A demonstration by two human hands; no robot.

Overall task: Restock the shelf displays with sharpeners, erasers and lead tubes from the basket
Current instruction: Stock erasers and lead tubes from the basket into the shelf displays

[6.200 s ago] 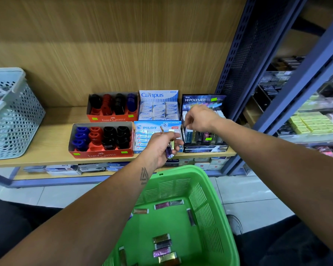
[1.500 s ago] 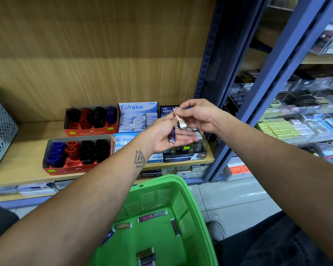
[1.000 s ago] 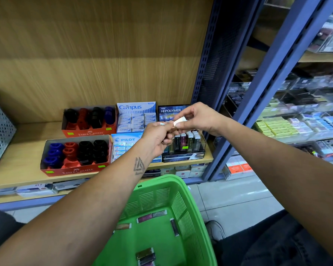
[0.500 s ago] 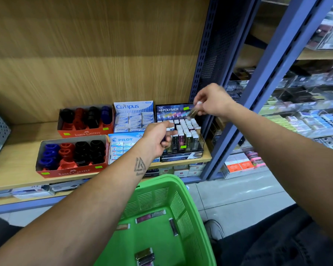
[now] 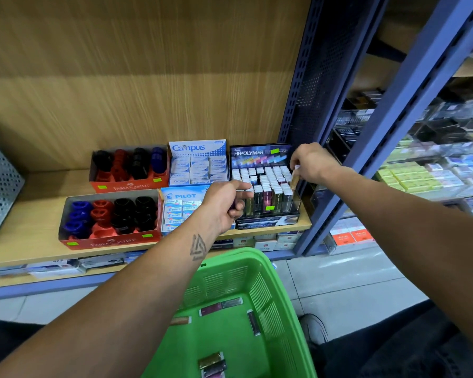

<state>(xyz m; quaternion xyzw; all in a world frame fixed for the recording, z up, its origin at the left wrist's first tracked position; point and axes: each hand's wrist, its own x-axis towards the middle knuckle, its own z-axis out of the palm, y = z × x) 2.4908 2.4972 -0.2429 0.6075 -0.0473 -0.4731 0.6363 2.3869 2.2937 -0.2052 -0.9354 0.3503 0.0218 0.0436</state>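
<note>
right hand [image 5: 313, 162] fingers pinching lead tube [image 5: 294, 179] – long axis upright, over display [image 5: 265, 186] 3 o'clock edge | left hand [image 5: 224, 204] curled round purple tube [image 5: 232, 207], at display's 9 o'clock

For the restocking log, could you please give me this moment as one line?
step: lead tubes | right hand: lowering gold tube into Hi-Polymer display, right edge | left hand: holds purple tube | green basket: tubes left

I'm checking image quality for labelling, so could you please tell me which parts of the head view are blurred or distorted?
Head view: the HI-POLYMER display and right hand are fairly sharp; the edges smear, notably the grey basket and right-side shelves; wide-angle distortion slants the blue upright.
</note>
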